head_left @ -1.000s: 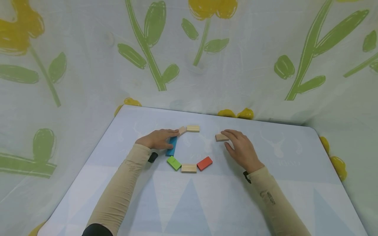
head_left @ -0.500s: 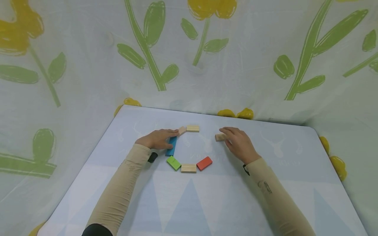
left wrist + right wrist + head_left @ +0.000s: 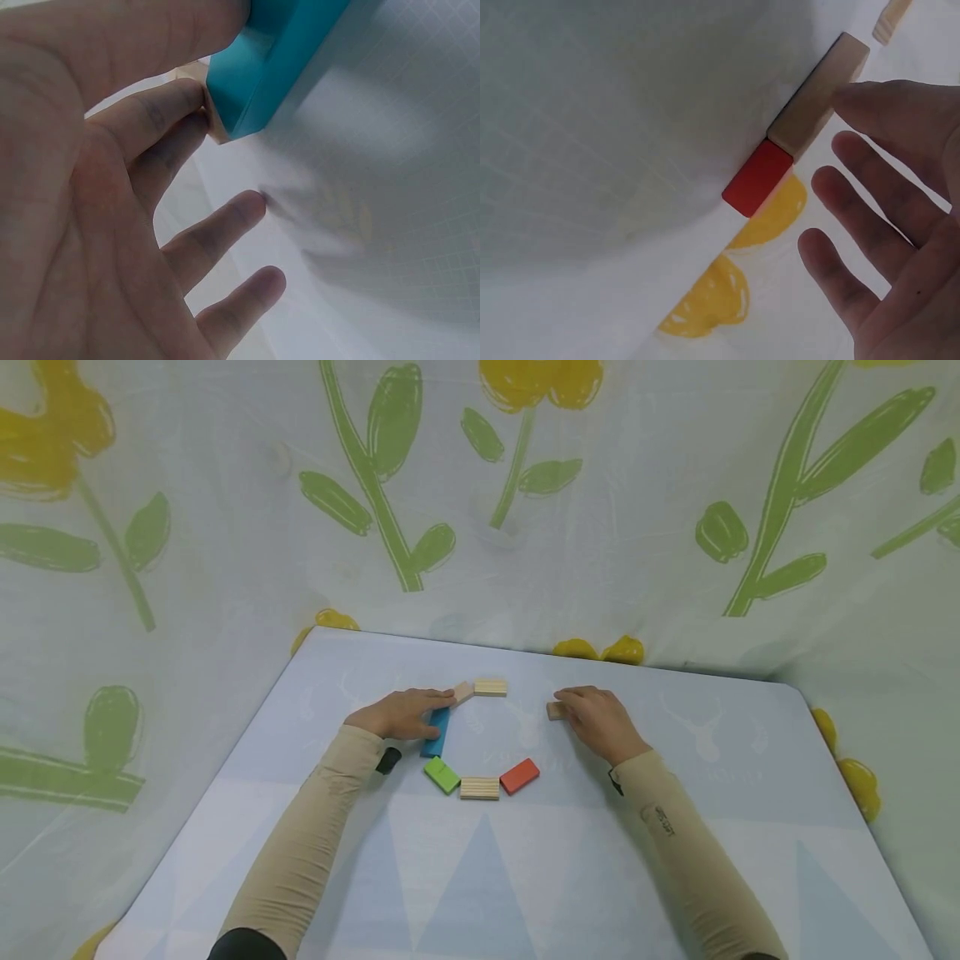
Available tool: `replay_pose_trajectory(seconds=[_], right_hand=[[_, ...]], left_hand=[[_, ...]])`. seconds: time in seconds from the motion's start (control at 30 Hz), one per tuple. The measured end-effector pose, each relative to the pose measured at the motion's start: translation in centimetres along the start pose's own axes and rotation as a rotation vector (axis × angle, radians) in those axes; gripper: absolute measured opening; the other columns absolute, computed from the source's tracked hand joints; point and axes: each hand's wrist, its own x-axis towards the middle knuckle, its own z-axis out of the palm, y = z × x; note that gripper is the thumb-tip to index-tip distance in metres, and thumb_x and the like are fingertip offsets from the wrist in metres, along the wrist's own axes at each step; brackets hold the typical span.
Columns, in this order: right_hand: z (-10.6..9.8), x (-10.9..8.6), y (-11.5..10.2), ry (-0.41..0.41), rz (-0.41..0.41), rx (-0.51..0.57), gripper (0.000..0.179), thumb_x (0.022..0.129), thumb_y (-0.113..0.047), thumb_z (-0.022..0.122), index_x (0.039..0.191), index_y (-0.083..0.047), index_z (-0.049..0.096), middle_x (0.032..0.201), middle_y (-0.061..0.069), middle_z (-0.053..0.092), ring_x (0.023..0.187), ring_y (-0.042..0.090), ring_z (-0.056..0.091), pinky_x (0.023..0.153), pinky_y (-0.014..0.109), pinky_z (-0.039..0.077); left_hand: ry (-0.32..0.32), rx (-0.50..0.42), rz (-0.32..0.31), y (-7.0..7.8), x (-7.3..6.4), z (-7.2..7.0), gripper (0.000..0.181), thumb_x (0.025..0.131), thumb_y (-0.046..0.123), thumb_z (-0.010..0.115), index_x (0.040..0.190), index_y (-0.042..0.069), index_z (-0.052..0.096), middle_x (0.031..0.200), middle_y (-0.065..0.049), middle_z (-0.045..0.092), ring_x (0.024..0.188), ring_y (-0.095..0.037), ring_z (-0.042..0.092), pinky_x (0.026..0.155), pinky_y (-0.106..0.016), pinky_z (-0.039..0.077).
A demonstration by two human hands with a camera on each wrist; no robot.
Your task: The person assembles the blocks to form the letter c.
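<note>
My left hand (image 3: 405,713) rests at a blue block (image 3: 437,739), its thumb on the block. The index fingertip touches a small plain wooden block (image 3: 463,692) at the blue block's far end. In the left wrist view the other fingers (image 3: 225,225) stretch out free over the tabletop. My right hand (image 3: 603,722) holds a wooden block (image 3: 554,711) with the thumb and a finger that is hidden in the right wrist view. A red block (image 3: 757,178) adjoins that wooden block's end; my hand covers it in the head view.
Another wooden block (image 3: 491,687) lies at the back of the curved row. At the front lie a green block (image 3: 442,775), a ridged wooden block (image 3: 480,788) and a red block (image 3: 520,776). The white tabletop (image 3: 637,893) meets a flower-printed curtain (image 3: 615,527).
My right hand has moved a little left and closer round the wooden block, covering more of it. My left hand and the other blocks have stayed in place.
</note>
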Motion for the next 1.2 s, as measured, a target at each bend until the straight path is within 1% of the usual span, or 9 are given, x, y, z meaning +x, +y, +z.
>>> replay_pose_trajectory(seconds=[0.07, 0.2, 0.3, 0.53, 0.7, 0.83, 1.0, 1.2], right_hand=[[0.27, -0.04, -0.11, -0.02, 0.013, -0.016, 0.028, 0.096, -0.007, 0.07, 0.124, -0.003, 0.071, 0.121, 0.012, 0.072, 0.115, 0.032, 0.065, 0.096, 0.051, 0.051], [0.63, -0.18, -0.32, -0.01, 0.006, -0.04, 0.024, 0.097, -0.005, 0.068, 0.12, -0.002, 0.073, 0.116, 0.012, 0.073, 0.109, 0.032, 0.067, 0.089, 0.049, 0.054], [0.8, -0.1, -0.26, 0.006, -0.004, -0.049, 0.023, 0.096, -0.004, 0.068, 0.118, -0.002, 0.074, 0.113, 0.012, 0.074, 0.105, 0.031, 0.068, 0.087, 0.048, 0.055], [0.95, 0.06, -0.16, 0.004, 0.002, -0.044, 0.024, 0.097, -0.005, 0.067, 0.12, -0.001, 0.072, 0.112, 0.014, 0.074, 0.103, 0.033, 0.068, 0.09, 0.047, 0.054], [0.85, 0.19, -0.26, -0.004, -0.007, -0.053, 0.026, 0.097, -0.006, 0.067, 0.122, 0.002, 0.071, 0.107, 0.016, 0.074, 0.097, 0.034, 0.069, 0.089, 0.044, 0.056], [0.54, 0.3, -0.41, -0.04, -0.005, -0.066, 0.029, 0.093, -0.004, 0.073, 0.121, 0.003, 0.071, 0.105, 0.017, 0.074, 0.095, 0.033, 0.068, 0.088, 0.043, 0.056], [0.44, 0.3, -0.5, -0.087, 0.017, -0.043, 0.036, 0.086, -0.007, 0.081, 0.121, -0.001, 0.072, 0.107, 0.018, 0.072, 0.095, 0.034, 0.066, 0.087, 0.042, 0.057], [0.53, 0.07, -0.54, -0.094, 0.042, -0.025, 0.039, 0.088, -0.01, 0.08, 0.125, -0.001, 0.07, 0.112, 0.018, 0.07, 0.1, 0.034, 0.065, 0.09, 0.043, 0.056]], left_hand=[[-0.001, -0.004, -0.003, 0.04, -0.04, 0.0, 0.066, 0.099, 0.025, 0.062, 0.159, 0.019, 0.036, 0.166, 0.0, 0.027, 0.152, -0.033, 0.021, 0.12, -0.055, 0.023], [-0.003, -0.002, 0.0, 0.02, -0.04, 0.01, 0.066, 0.099, 0.026, 0.062, 0.159, 0.02, 0.035, 0.167, 0.0, 0.026, 0.152, -0.033, 0.022, 0.12, -0.055, 0.024], [-0.002, 0.003, 0.0, -0.01, 0.0, -0.01, 0.067, 0.099, 0.027, 0.062, 0.16, 0.02, 0.035, 0.167, 0.0, 0.026, 0.152, -0.033, 0.021, 0.12, -0.054, 0.023], [0.003, 0.0, -0.005, -0.09, 0.09, 0.01, 0.067, 0.099, 0.026, 0.062, 0.16, 0.02, 0.035, 0.167, 0.001, 0.026, 0.153, -0.032, 0.021, 0.12, -0.054, 0.023], [0.002, -0.002, 0.0, -0.02, 0.0, 0.01, 0.067, 0.099, 0.026, 0.063, 0.159, 0.02, 0.035, 0.167, 0.001, 0.026, 0.153, -0.032, 0.021, 0.12, -0.054, 0.023], [0.005, -0.004, 0.008, 0.0, -0.05, 0.0, 0.067, 0.099, 0.025, 0.063, 0.159, 0.019, 0.035, 0.166, -0.001, 0.027, 0.152, -0.034, 0.022, 0.12, -0.054, 0.024], [0.004, -0.004, 0.002, -0.11, 0.05, 0.05, 0.067, 0.098, 0.026, 0.063, 0.159, 0.019, 0.035, 0.166, 0.0, 0.027, 0.152, -0.033, 0.022, 0.12, -0.054, 0.024], [-0.006, -0.014, 0.003, -0.07, 0.08, 0.06, 0.066, 0.099, 0.026, 0.062, 0.159, 0.019, 0.036, 0.167, 0.001, 0.026, 0.152, -0.033, 0.022, 0.12, -0.055, 0.023]])
